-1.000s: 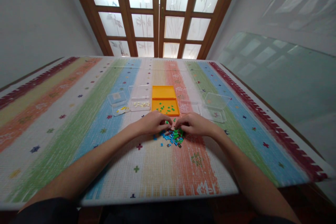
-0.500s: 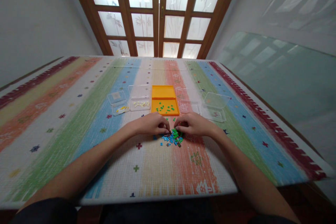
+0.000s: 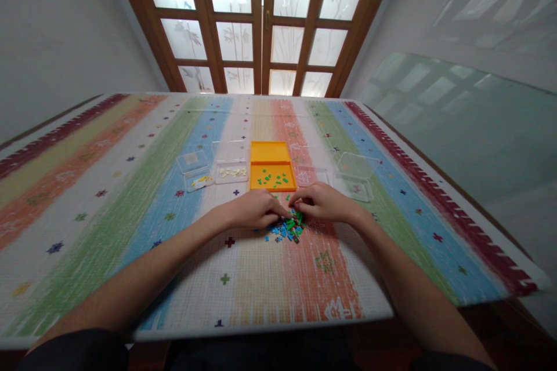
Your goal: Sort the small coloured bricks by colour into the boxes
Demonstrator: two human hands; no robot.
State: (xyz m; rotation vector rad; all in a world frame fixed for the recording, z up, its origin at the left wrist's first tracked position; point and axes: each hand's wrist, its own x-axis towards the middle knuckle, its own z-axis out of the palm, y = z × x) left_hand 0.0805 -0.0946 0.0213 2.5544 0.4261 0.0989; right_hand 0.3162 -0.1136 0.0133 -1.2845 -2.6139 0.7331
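We see 2 bare hands reaching in from the bottom corners and meeting near the middle of the frame, over a pile of small pieces point(image 3: 284, 231) in blue, green and dark brown. The pile lies just below centre, loosely scattered on a striped tablecloth point(image 3: 183, 301).

The left hand point(image 3: 256, 210) is at the pile's left edge; we see its index finger stretched toward the pieces and the others curled under. We cannot tell whether its fingertips grip a piece. The right hand point(image 3: 321, 202) arches over the pile's upper right side, thumb and index finger bent toward each other; we cannot tell whether anything is pinched there.

Just above the hands, at centre, we find an orange case point(image 3: 270, 152) with its lid laid back, and green pieces point(image 3: 285, 180) spread in its lower half. To its left in the frame sit 2 clear boxes: the nearer box point(image 3: 229, 151) has pale pieces point(image 3: 235, 173), the farther box point(image 3: 191, 160) yellow pieces point(image 3: 205, 178). To its right we make out 2 more clear boxes point(image 3: 357, 163), their lids back too. Wooden doors point(image 3: 256, 17) with frosted panes fill the top centre.
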